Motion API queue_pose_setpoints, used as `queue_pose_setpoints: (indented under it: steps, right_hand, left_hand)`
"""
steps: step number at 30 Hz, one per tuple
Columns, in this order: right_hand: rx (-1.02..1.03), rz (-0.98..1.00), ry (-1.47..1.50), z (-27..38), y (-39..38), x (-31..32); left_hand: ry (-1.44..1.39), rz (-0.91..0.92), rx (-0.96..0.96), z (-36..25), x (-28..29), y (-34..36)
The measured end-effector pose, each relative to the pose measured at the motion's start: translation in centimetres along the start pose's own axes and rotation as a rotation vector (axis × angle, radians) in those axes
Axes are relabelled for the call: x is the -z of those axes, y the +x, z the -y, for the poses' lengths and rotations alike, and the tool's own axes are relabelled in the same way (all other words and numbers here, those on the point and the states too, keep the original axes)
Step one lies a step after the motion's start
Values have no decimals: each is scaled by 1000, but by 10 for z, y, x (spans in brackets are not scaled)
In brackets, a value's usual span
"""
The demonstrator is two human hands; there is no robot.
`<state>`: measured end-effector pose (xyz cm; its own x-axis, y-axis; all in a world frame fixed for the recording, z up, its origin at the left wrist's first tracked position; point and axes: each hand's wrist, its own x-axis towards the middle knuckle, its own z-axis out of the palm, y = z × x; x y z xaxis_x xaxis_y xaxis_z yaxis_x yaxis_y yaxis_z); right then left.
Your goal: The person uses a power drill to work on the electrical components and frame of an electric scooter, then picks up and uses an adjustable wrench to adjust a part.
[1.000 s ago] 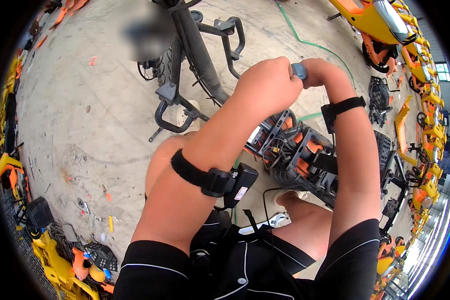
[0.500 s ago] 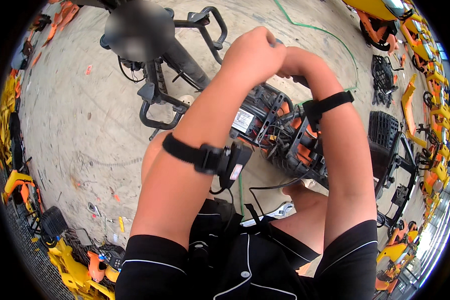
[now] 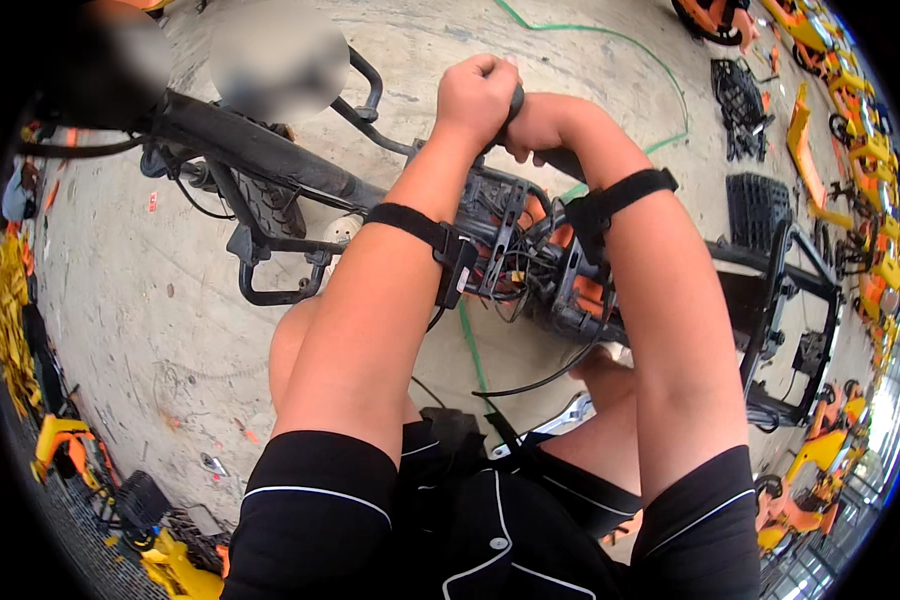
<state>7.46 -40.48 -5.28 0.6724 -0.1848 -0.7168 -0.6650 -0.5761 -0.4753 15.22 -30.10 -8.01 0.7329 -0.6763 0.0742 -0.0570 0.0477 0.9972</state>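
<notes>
My left hand (image 3: 475,98) is closed, up over the middle of a stripped scooter frame (image 3: 260,150). Right beside it, my right hand (image 3: 542,128) is curled closed with its wrist bent inward. Both hands hold one black handle-like object (image 3: 516,103); its rounded end shows between them, and a dark length (image 3: 567,166) of it emerges under my right hand. The rest is covered by my fingers, so its exact kind is unclear. Below the hands lies the open middle of the frame, with a tangle of wires (image 3: 515,275) and orange parts.
Black tubular bars (image 3: 280,297) jut from the frame's left part. A black rear rack (image 3: 780,290) stands at right. A green line (image 3: 660,62) runs across the concrete floor. Yellow and orange scooters (image 3: 860,150) line the right side; yellow panels (image 3: 12,320) are piled at left.
My view has shifted, so the scooter's front column shows more at left. Both hands appear slightly farther left, and more of the black object shows between them. Both stay closed.
</notes>
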Motion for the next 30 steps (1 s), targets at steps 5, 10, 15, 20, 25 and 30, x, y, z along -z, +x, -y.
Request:
queue_pose_setpoints:
  steps: [5,10,15,20,25,30]
  right_hand:
    - [-73,-171,68,11,-14,-8]
    - [-87,-196,96,14,-17,-14]
    - [-52,-36,80,20,-16,-1]
    - [-30,-16,100,17,-11,0]
    - [-7,-187,-40,25,-22,-4]
    - [26,-246,-83,25,-23,-3]
  left_hand:
    - [-189,13,42,10,1,5]
    - [-173,48,5,8,2,2]
    - [-272,35,75,4,10,2]
    - [-246,16,26,5,11,-1]
    - [-247,-32,2,6,10,-2]
    - [-205,-60,-27,8,9,0]
